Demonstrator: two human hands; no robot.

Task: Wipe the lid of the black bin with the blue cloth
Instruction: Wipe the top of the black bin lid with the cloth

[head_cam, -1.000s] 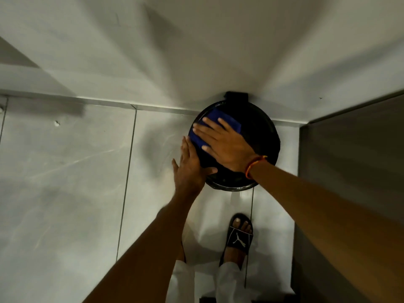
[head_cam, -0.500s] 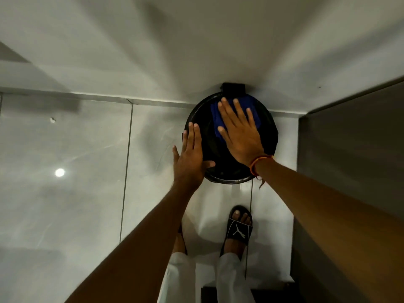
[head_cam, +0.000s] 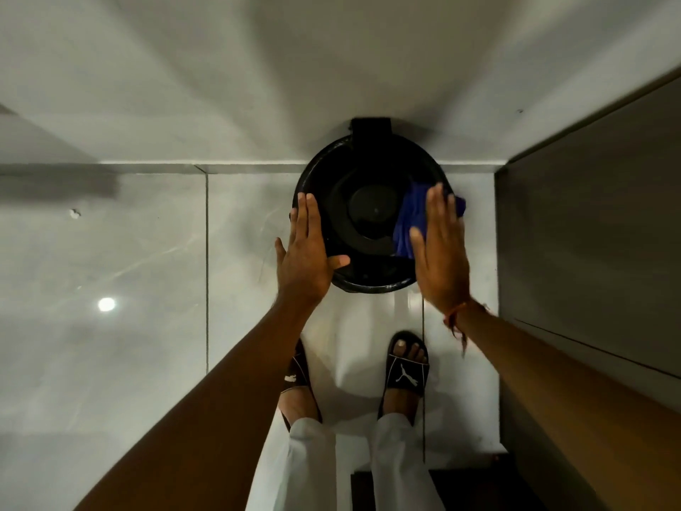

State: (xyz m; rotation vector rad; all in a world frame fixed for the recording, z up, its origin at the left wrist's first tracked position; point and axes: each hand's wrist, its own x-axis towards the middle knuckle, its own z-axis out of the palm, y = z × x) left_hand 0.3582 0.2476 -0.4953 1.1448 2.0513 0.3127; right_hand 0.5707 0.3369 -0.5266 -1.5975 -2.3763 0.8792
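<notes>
The round black bin lid [head_cam: 368, 212] faces up at me, set against the white wall with its hinge block at the far side. The blue cloth [head_cam: 409, 223] lies crumpled on the lid's right part. My right hand [head_cam: 440, 252] presses flat on the cloth at the right rim, fingers straight and pointing away from me. My left hand [head_cam: 307, 252] rests flat on the lid's left rim, thumb hooked over the near edge, steadying the bin.
Glossy grey floor tiles [head_cam: 110, 289] spread to the left. A dark cabinet side [head_cam: 589, 234] stands close on the right of the bin. My feet in black slides [head_cam: 405, 366] stand just below the bin. The white wall [head_cam: 331, 68] is right behind it.
My right hand has swept the blue cloth from the lid's far left, across the top, down to its right side. My left hand stayed on the left rim.
</notes>
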